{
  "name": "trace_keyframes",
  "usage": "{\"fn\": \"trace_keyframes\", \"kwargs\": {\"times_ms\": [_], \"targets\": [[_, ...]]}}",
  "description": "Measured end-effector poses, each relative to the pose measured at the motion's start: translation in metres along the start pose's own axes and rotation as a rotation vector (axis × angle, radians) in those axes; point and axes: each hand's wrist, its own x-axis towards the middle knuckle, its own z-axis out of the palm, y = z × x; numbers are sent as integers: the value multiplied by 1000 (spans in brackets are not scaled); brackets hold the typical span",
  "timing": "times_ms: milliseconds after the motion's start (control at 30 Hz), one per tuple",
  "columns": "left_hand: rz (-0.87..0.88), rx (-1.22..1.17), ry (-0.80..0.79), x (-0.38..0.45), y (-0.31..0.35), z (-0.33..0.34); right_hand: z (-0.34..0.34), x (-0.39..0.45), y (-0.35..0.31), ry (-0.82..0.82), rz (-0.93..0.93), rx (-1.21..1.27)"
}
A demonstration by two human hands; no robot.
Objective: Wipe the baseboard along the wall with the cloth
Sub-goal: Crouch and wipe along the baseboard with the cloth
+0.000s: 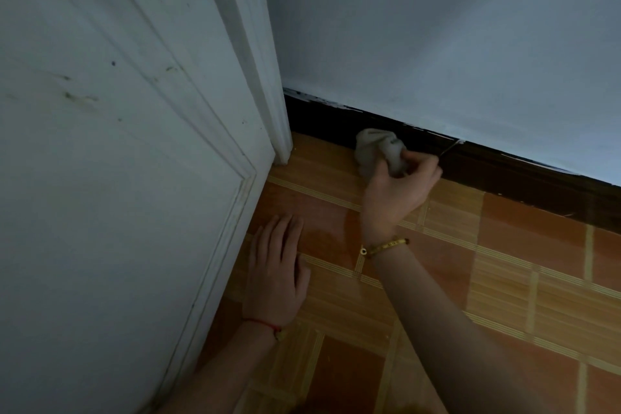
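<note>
Grey cloth [376,153], bunched in the right hand [395,190] with its fingers [421,165] curled around it, is rubbing the dark baseboard [504,175] near the door frame [268,77] (left hand [277,270] lying flat on the floor [504,279], fingers together); next, sliding rightward along the wall.

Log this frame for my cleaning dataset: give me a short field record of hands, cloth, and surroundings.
right hand: grips the grey cloth, gold bracelet on wrist
cloth position: pressed against the dark baseboard, near the corner by the white door frame
left hand: flat on the tiled floor, fingers straight, red string on wrist
wall: pale, above baseboard
</note>
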Motion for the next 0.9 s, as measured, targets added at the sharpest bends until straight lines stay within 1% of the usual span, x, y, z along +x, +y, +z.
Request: {"fn": "trace_keyframes", "kwargs": {"times_ms": [100, 233, 333, 433, 567, 633, 700, 800, 833, 900], "targets": [[-3, 10, -11, 0, 1, 1, 10, -5, -6, 0, 15, 29], [-11, 25, -22, 1, 1, 0, 42, -28, -26, -122, 46, 17], [-7, 17, -26, 1, 1, 0, 53, -34, -31, -141, 109, 37], [-10, 7, -30, 0, 0, 0, 36, -20, -20, -84, 72, 17], [-9, -2, -13, 0, 1, 1, -1, 6, -10, 57, 59, 2], [-8, -4, -10, 0, 1, 1, -5, 11, -11, 78, 65, 22], [-10, 1, -17, 0, 1, 1, 4, 4, -17, 51, 57, 35], [-10, 13, -16, 0, 1, 0, 33, -22, -37, -89, -21, 35], [-9, 15, -13, 0, 1, 0, 43, -30, -45, -134, -19, 56], [-8, 16, -9, 1, 1, 0, 55, -38, -53, -159, 2, 92]]}}
